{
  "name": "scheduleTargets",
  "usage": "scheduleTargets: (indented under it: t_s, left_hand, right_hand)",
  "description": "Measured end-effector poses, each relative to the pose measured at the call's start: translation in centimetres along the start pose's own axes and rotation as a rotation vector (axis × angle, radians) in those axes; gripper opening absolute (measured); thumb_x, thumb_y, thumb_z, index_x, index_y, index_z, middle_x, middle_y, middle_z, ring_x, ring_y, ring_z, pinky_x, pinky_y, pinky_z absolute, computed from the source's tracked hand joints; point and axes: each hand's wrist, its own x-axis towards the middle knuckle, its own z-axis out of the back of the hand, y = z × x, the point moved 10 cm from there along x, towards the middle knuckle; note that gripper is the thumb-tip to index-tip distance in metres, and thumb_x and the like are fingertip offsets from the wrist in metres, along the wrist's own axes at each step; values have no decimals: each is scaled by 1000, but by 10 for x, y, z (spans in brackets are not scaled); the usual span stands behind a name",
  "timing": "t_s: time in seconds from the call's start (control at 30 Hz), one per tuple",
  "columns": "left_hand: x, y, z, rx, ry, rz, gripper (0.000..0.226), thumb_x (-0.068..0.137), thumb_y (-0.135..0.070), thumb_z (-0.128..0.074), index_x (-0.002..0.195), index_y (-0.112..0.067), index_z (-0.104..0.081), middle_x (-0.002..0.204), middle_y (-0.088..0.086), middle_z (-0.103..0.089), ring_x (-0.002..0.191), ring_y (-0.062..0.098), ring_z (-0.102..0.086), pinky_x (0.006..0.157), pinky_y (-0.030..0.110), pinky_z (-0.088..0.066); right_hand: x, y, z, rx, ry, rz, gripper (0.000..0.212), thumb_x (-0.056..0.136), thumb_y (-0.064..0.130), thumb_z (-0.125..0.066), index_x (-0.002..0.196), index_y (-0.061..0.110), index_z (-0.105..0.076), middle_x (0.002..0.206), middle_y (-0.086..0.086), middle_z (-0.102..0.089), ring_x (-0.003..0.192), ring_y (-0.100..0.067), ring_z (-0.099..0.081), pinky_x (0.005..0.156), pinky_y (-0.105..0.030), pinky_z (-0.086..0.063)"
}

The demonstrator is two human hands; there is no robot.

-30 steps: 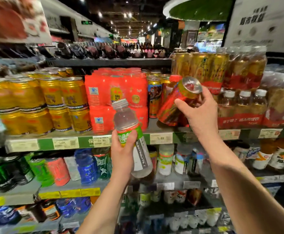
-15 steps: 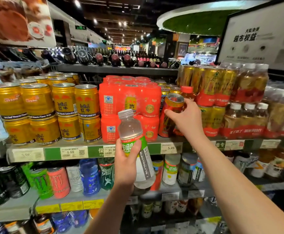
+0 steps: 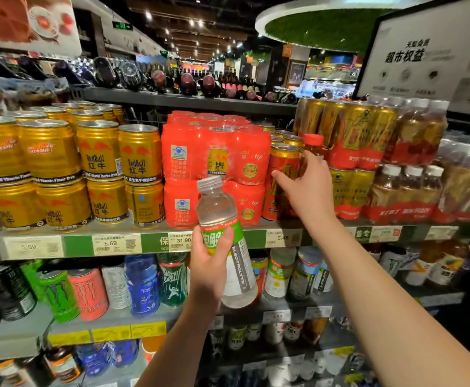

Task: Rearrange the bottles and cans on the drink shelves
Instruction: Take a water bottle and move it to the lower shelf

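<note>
Red can [image 3: 283, 180] now upright on the shelf [image 3: 155, 241], right hand [image 3: 309, 188] open, letting go. Left hand [image 3: 210, 263] still grips the bottle [image 3: 222, 219], prob. next to place.

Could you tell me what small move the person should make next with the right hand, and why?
Probably draw the right hand back. The red can already stands upright on the shelf beside the red packs, and the fingers look open around it. The left hand grips a clear bottle not yet shelved.
</note>
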Motion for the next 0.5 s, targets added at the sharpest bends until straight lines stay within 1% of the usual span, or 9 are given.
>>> scheduleTargets:
  t_s: [0.1, 0.13, 0.2, 0.27, 0.33, 0.37, 0.4, 0.47, 0.5]
  left_hand:
    - [0, 5, 0, 15, 2, 11, 72, 74, -66, -65, 137, -34, -50, 136, -15, -60, 127, 3, -55, 116, 39, -38]
    - [0, 6, -1, 29, 8, 8, 69, 75, -64, -63, 135, -31, -52, 133, -13, -62, 125, 4, -57, 113, 38, -41]
    - [-3, 10, -4, 56, 31, 11, 46, 80, -51, -62, 123, -32, -58, 119, -11, -69, 111, 3, -64, 102, 30, -48]
    - [-7, 15, -10, 101, 58, -20, 33, 87, -37, -62, 117, -23, -62, 106, -7, -73, 99, 0, -68, 88, 15, -49]
    - [-9, 22, -16, 163, 59, -29, 14, 94, -26, -66, 106, -21, -62, 92, -9, -69, 86, 2, -65, 75, 8, -47]
    - [-10, 27, -20, 173, 62, -18, 12, 91, -28, -68, 101, -24, -61, 87, -11, -67, 83, 7, -63, 73, 12, -47]
    - [-11, 32, -25, 167, 68, -17, 19, 86, -36, -69, 98, -24, -61, 84, -11, -66, 83, 11, -62, 75, 20, -49]
    - [-16, 40, -36, 166, 75, -40, 43, 77, -55, -65, 106, -23, -63, 92, -4, -69, 91, 17, -64, 85, 38, -50]
    - [-20, 43, -42, 173, 76, -60, 56, 77, -64, -65, 113, -22, -63, 100, -1, -70, 98, 19, -65, 89, 41, -50]
  right_hand:
    - [-20, -17, 6, 132, -38, -29, 63, 89, 47, -68, 141, 18, -48, 122, -3, -56, 109, -18, -56, 90, -30, -45]
    - [-30, -26, 7, 172, -52, -43, 57, 89, 46, -67, 136, 19, -51, 118, -2, -58, 105, -18, -58, 91, -33, -48]
    - [-49, -45, 9, 234, -75, -71, 41, 91, 41, -67, 125, 21, -56, 108, 0, -60, 100, -18, -60, 92, -34, -50]
    - [-67, -65, 9, 322, -72, -115, 29, 93, 33, -67, 118, 20, -60, 104, -2, -61, 92, -12, -60, 83, -20, -49]
    - [-81, -83, 9, 392, -50, -156, 23, 94, 30, -66, 114, 20, -62, 102, -2, -62, 82, -5, -58, 75, -17, -46]
    - [-87, -92, 9, 411, -40, -178, 21, 94, 30, -66, 113, 21, -63, 100, 0, -62, 79, -1, -57, 72, -14, -45]
    - [-92, -103, 9, 426, -37, -203, 18, 94, 29, -66, 111, 21, -63, 97, 1, -62, 76, 3, -57, 69, -10, -44]
    - [-99, -123, 11, 460, -42, -239, 13, 94, 22, -66, 106, 19, -65, 92, 0, -62, 71, 7, -56, 66, -7, -43]
    - [-103, -134, 13, 474, -50, -249, 10, 93, 19, -66, 103, 18, -66, 91, -2, -63, 71, 5, -56, 66, -9, -44]
